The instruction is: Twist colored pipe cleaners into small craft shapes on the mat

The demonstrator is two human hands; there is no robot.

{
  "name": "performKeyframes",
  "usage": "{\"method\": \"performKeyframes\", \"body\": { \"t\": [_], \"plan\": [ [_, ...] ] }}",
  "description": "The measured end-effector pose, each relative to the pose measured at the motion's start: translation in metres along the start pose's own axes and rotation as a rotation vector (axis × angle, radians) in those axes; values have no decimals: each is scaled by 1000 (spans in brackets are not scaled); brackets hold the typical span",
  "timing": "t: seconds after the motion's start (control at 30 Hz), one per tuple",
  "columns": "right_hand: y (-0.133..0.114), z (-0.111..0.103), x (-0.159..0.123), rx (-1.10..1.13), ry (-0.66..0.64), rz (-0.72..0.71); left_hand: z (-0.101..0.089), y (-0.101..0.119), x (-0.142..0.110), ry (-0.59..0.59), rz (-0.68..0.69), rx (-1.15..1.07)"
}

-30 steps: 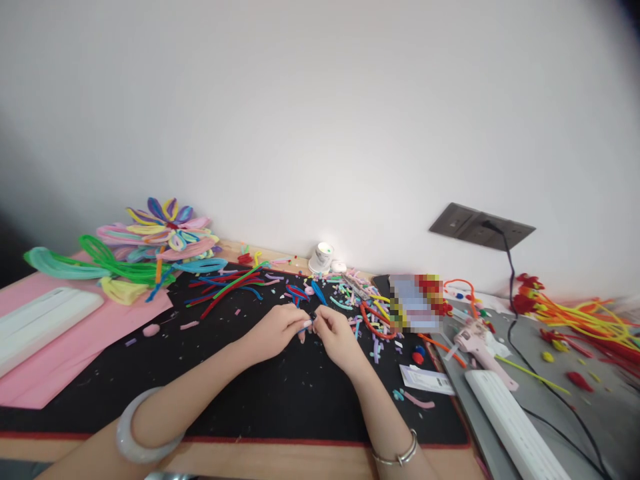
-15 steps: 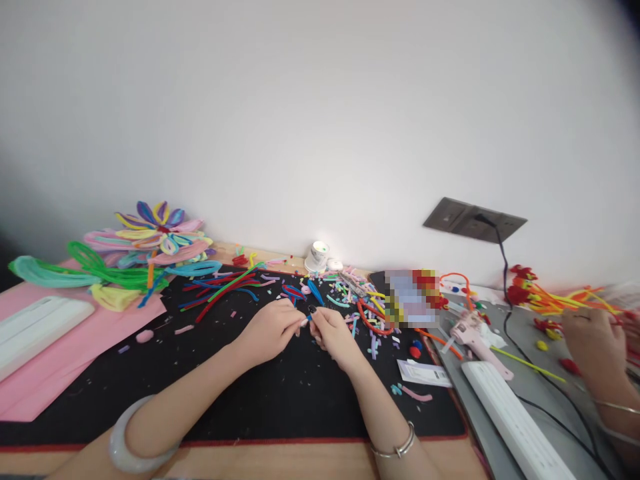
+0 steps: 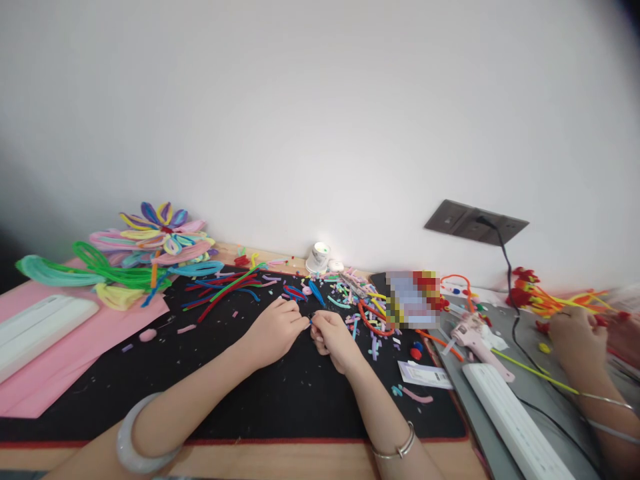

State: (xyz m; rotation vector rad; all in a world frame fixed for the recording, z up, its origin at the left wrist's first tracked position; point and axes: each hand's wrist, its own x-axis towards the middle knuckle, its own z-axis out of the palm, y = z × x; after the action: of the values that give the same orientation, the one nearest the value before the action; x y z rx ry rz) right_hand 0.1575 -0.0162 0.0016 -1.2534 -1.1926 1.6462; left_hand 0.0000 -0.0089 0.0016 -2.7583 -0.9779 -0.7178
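Over the middle of the black mat, my left hand (image 3: 281,329) and my right hand (image 3: 331,339) meet with fingers closed at the tips. A bit of blue pipe cleaner (image 3: 311,321) shows between the fingertips; the fingers hide the rest of it. Just behind them lie a red-and-blue bent pipe cleaner (image 3: 294,293) and a blue folded pipe cleaner loop (image 3: 317,293). To the left, loose red, blue and green pipe cleaners (image 3: 225,291) are spread on the mat. Many cut pastel pipe cleaner pieces (image 3: 345,291) are scattered behind and to the right.
Left are a pipe-cleaner flower (image 3: 167,230), pink paper (image 3: 65,360) and a white case (image 3: 45,330). A paper cup (image 3: 319,257) stands by the wall. Right are a pink glue gun (image 3: 477,343), a white bar (image 3: 515,417), a black cord (image 3: 511,327) and another person's hand (image 3: 577,343).
My hands have drawn slightly closer, and less of the blue piece shows between the fingertips. At the right, the other person's hand has shifted left. The view has moved slightly.
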Motion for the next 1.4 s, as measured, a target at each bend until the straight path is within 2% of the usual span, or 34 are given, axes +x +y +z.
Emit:
{"method": "performKeyframes", "body": {
  "t": [0.1,0.2,0.33,0.47,0.53,0.57,0.6,0.67,0.8,0.87,0.97,1.07,1.2,1.4],
  "plan": [
    [1,-1,1,-31,-16,-60,0,0,0,-4,-34,-72],
    [0,-2,0,-138,-3,-155,-4,0,1,-11,-107,-287],
    [-6,-4,-5,-253,-28,-321,-10,1,4,-53,-326,-827],
    [-11,-2,-11,-241,-79,-460,-12,0,4,-206,-556,-1503],
    [-11,0,-13,-212,-82,-491,-11,-1,3,-267,-621,-1684],
    [-10,0,-12,-195,-82,-486,-11,-1,3,-268,-623,-1699],
    [-10,0,-12,-174,-83,-464,-11,-1,3,-247,-605,-1661],
    [-8,0,-9,-127,-82,-372,-11,-1,3,-163,-526,-1452],
    [-6,-3,-3,-76,-40,-141,-10,1,2,1,-270,-732],
    [-5,-3,-1,-77,-29,-55,-8,0,0,24,-156,-397],
    [-5,-2,0,-65,-24,31,-4,-1,-1,3,-62,-112],
    [-5,-2,1,-43,-18,61,0,-2,-1,-5,-30,-12],
    [-4,-2,1,-47,-26,25,1,-1,0,3,-32,1],
    [-2,-1,1,-116,-25,-93,-2,-2,-1,14,-118,-210]
  ]
}}
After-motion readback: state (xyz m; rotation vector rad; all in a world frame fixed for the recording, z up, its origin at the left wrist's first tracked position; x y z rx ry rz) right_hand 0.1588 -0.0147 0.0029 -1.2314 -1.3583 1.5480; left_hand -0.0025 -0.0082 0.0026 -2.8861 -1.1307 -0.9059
